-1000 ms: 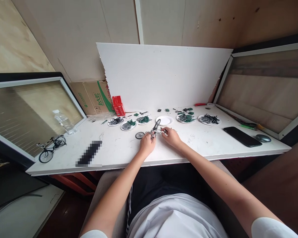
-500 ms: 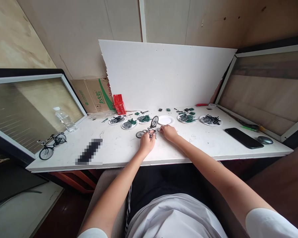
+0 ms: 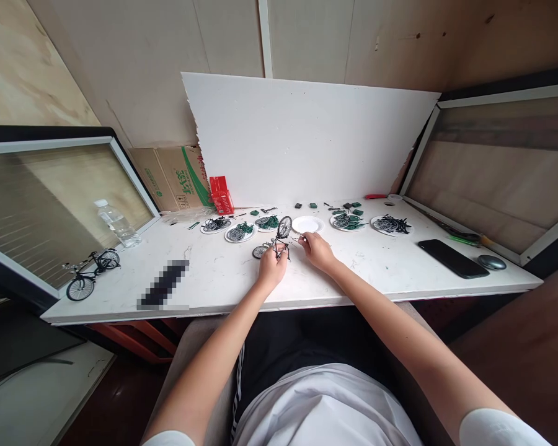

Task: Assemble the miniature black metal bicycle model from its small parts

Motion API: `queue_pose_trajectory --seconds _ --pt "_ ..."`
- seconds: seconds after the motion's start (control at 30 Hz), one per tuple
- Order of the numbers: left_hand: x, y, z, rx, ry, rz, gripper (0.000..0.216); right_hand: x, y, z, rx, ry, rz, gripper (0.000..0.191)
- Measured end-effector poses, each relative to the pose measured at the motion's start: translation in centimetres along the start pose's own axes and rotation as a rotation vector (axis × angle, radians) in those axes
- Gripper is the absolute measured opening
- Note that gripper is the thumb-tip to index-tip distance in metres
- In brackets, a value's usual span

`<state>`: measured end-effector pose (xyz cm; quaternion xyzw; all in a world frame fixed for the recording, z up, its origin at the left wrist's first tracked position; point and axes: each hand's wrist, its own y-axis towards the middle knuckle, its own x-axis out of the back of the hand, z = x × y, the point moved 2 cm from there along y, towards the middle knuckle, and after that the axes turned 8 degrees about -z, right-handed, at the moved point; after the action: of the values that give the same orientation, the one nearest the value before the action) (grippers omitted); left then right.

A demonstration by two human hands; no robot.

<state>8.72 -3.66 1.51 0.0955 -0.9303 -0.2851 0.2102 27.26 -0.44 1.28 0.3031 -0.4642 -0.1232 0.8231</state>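
My left hand [image 3: 273, 266] is closed round the frame of a small black model bicycle [image 3: 283, 248], held tilted just above the table. One spoked wheel [image 3: 284, 227] sticks up past my fingers, and another wheel [image 3: 260, 251] lies low to their left. To the right, my right hand [image 3: 318, 249] pinches a thin dark piece [image 3: 297, 238] that points toward the bicycle; its exact kind is too small to make out. A bare white plate [image 3: 308, 224] lies just behind that hand.
Plates of wheels and green or black parts line the back, such as the black-parts plate [image 3: 392, 225]. A second model bicycle [image 3: 92, 272] and a bottle [image 3: 117, 224] stand left. On the right are a phone [image 3: 453, 258] and a mouse [image 3: 491, 262]. A red box [image 3: 221, 195] stands behind.
My right hand has drawn slightly away from the bicycle, showing more of the thin piece in its fingers. My left hand keeps its hold. The whole view has shifted a little.
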Motion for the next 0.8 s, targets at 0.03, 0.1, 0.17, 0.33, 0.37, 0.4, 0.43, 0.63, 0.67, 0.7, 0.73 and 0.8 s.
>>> queue_pose_trajectory --seconds 0.03,0.1,0.17,0.33,0.37,0.4,0.43,0.63,0.67,0.7,0.73,0.8 --pt "0.0 0.0 0.1 0.001 -0.013 -0.002 0.019 0.1 -0.3 -0.2 0.014 0.03 -0.001 0.02" --pt "0.0 0.0 0.3 -0.003 -0.036 -0.003 0.019 0.3 -0.9 -0.4 0.093 0.088 0.02 0.016" --pt "0.0 0.0 0.5 -0.008 -0.063 -0.011 0.019 0.3 -1.3 -0.3 0.184 0.101 0.047 0.019" --pt "0.2 0.0 0.9 0.039 -0.121 -0.035 0.02 0.0 -1.7 -0.1 0.205 0.126 0.064 0.018" --pt "0.2 0.0 1.0 0.055 -0.125 -0.037 0.021 0.0 -1.7 0.0 0.184 0.142 0.065 0.016" --pt "0.2 0.0 1.0 0.071 -0.128 -0.038 0.022 0.0 -1.7 0.1 0.158 0.164 0.065 0.016" --pt "0.2 0.0 1.0 0.083 -0.132 -0.036 0.023 0.2 -1.6 0.1 0.13 0.19 0.055 0.019" --pt "0.1 0.0 1.0 0.108 -0.169 -0.002 0.025 1.7 -1.7 0.9 0.017 0.416 -0.174 0.049" --pt "0.0 -0.1 1.0 0.117 -0.181 0.005 0.026 1.8 -1.7 1.0 0.017 0.423 -0.193 0.05" --pt "0.0 -0.1 0.9 0.129 -0.196 0.015 0.026 1.9 -1.8 1.2 0.023 0.426 -0.211 0.049" --pt "-0.1 -0.1 0.8 0.145 -0.219 0.03 0.027 1.9 -1.8 1.3 0.033 0.432 -0.229 0.047" --pt "-0.3 -0.1 0.4 0.201 -0.292 0.076 0.028 2.1 -1.9 1.5 0.053 0.462 -0.278 0.042"
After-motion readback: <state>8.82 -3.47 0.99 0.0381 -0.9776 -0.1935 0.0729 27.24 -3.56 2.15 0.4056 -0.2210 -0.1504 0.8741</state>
